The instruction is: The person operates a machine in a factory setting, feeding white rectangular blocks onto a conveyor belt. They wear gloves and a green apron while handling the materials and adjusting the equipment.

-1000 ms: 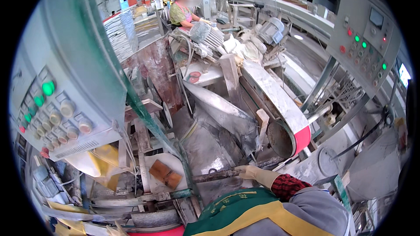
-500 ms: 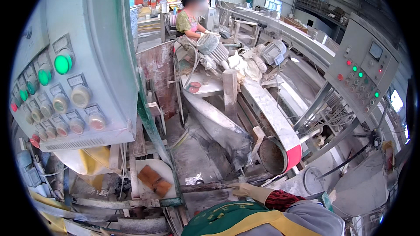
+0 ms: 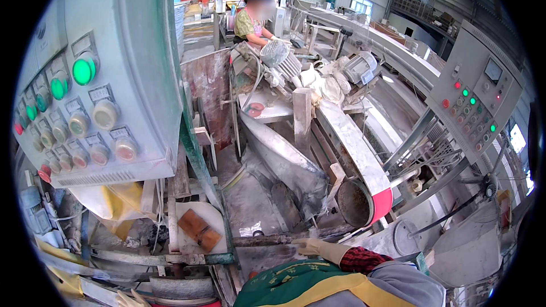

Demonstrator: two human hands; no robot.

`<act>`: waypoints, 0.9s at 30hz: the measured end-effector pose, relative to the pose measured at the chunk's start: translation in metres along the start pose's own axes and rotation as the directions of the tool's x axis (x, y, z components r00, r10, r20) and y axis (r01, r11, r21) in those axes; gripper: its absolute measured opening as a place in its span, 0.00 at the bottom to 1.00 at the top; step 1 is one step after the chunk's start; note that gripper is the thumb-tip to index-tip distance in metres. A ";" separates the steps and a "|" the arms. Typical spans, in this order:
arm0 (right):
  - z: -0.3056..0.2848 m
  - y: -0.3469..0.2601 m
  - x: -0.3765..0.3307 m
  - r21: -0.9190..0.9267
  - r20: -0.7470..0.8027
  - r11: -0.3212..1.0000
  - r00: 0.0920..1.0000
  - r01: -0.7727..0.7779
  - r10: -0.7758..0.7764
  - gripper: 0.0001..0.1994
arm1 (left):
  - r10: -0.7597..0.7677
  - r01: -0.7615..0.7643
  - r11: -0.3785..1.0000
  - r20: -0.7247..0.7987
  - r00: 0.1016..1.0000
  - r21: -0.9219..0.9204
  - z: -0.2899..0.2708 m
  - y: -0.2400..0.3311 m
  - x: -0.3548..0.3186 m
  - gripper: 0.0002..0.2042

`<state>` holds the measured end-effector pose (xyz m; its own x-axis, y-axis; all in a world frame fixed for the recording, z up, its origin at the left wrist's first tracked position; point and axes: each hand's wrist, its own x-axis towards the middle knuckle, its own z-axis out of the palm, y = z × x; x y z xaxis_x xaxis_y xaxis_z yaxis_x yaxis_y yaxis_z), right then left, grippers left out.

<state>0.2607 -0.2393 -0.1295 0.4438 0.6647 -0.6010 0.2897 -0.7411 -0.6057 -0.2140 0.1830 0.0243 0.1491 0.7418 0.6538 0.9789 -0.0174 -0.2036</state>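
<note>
My right hand point(image 3: 319, 248), in a pale glove below a red plaid cuff, reaches leftward across my front at the lower middle. Its fingers look stretched out, close to a dark dusty bar point(image 3: 267, 240), and I see nothing held; contact with the bar is unclear. At the bottom left edge shows part of my left hand point(image 3: 132, 300), also gloved, its fingers apart. It is beside a grey curved machine part point(image 3: 181, 287). A green apron with yellow trim covers my front.
Left stands a grey control cabinet point(image 3: 128, 34) with lit green buttons. A second control panel point(image 3: 478, 91) is at right. Ahead are a belt with a red end point(image 3: 381, 203), a metal chute point(image 3: 284, 156) and motors point(image 3: 359, 68). A co-worker point(image 3: 250, 23) works beyond. A brown block point(image 3: 199, 231) lies lower left.
My left hand has come into view at the bottom left edge. My right hand has shifted slightly left. The view has moved a little; the co-worker stays in the same place.
</note>
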 end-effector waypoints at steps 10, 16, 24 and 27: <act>-0.003 -0.007 -0.026 0.044 0.024 0.999 1.000 -0.004 0.003 0.26 | -0.055 0.065 0.997 0.215 0.975 -0.040 -0.008 0.005 -0.005 0.28; 0.011 0.040 -0.014 -0.002 0.021 0.987 0.987 -0.158 0.158 0.22 | 0.185 -0.180 0.983 -0.158 0.970 0.045 0.003 0.004 -0.015 0.18; 0.010 0.045 -0.025 -0.137 0.025 0.984 0.992 -0.116 0.120 0.24 | 0.196 -0.185 0.979 -0.164 0.967 0.082 -0.004 0.008 -0.026 0.15; 0.015 0.060 -0.020 -0.224 0.024 0.973 0.997 -0.060 0.068 0.25 | 0.261 -0.241 0.963 -0.189 0.947 0.119 0.002 0.011 -0.032 0.15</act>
<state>0.2561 -0.2959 -0.1619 0.4418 0.6152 -0.6530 0.4452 -0.7822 -0.4358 -0.2088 0.1602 -0.0007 0.4227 0.5710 0.7037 0.8902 -0.1160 -0.4406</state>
